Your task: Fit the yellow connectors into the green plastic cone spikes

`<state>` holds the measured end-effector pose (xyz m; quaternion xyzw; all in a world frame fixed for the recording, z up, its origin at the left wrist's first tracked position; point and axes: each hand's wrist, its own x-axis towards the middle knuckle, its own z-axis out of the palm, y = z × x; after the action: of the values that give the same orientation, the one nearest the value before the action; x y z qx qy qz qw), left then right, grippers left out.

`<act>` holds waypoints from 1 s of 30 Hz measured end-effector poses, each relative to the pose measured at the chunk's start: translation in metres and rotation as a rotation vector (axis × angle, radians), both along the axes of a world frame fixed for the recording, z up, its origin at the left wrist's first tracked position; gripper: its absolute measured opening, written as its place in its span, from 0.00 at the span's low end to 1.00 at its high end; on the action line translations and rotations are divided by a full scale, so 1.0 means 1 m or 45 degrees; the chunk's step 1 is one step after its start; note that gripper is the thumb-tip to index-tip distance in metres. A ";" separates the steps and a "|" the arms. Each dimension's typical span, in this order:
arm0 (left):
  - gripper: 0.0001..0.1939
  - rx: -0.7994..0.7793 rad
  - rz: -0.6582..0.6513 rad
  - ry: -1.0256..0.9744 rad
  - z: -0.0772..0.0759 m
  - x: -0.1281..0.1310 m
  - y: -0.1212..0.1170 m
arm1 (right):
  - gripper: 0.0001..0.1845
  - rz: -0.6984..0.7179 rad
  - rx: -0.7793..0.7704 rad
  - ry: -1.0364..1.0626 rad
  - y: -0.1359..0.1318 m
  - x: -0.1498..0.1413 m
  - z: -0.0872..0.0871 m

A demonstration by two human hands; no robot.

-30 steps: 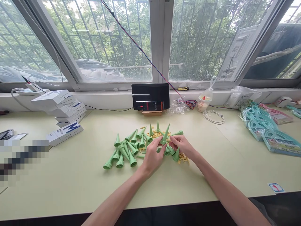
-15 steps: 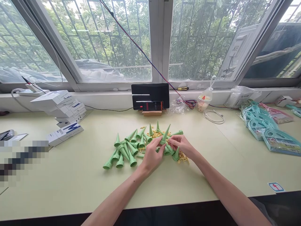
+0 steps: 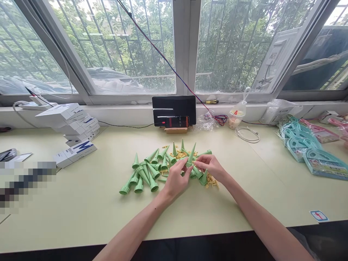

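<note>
My left hand (image 3: 176,178) is closed round the base of a green plastic cone (image 3: 191,154), its tip pointing up and slightly right. My right hand (image 3: 208,167) pinches a small yellow piece (image 3: 194,164) against the side of the cone's base; whether it sits in the cone I cannot tell. Left of my hands lies a loose heap of green cones (image 3: 143,174) with ribbed, open collars. Behind and under my hands are more cones and a pile of small yellow pieces (image 3: 212,182), partly hidden by my fingers.
A black tablet (image 3: 174,108) with a phone (image 3: 177,121) before it stands at the back. White boxes (image 3: 74,154) are stacked on the left. To the right are a bagged cup (image 3: 236,117), a coiled white cable (image 3: 247,135) and packaged turquoise items (image 3: 326,163).
The green cone in my left hand has turned a little more upright. My right fingers have shifted slightly left, closer to its base. The heap of cones looks the same.
</note>
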<state>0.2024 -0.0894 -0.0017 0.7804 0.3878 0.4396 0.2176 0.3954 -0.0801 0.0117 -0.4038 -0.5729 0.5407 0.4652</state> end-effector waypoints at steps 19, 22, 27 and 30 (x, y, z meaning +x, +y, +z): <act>0.24 0.072 -0.059 0.015 0.000 0.002 -0.001 | 0.18 0.067 -0.041 0.046 -0.002 -0.002 0.004; 0.26 0.038 -0.046 0.032 0.002 0.002 -0.002 | 0.18 0.098 -0.014 0.029 -0.002 -0.002 0.003; 0.25 0.014 -0.023 0.030 0.002 0.003 -0.002 | 0.18 0.134 0.020 -0.038 -0.002 -0.001 0.002; 0.23 0.021 -0.013 0.027 0.000 0.002 -0.002 | 0.18 0.145 0.028 -0.046 -0.002 0.000 0.002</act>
<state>0.2048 -0.0912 -0.0013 0.7888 0.3824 0.4333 0.2094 0.3951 -0.0823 0.0138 -0.3751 -0.6091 0.5525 0.4278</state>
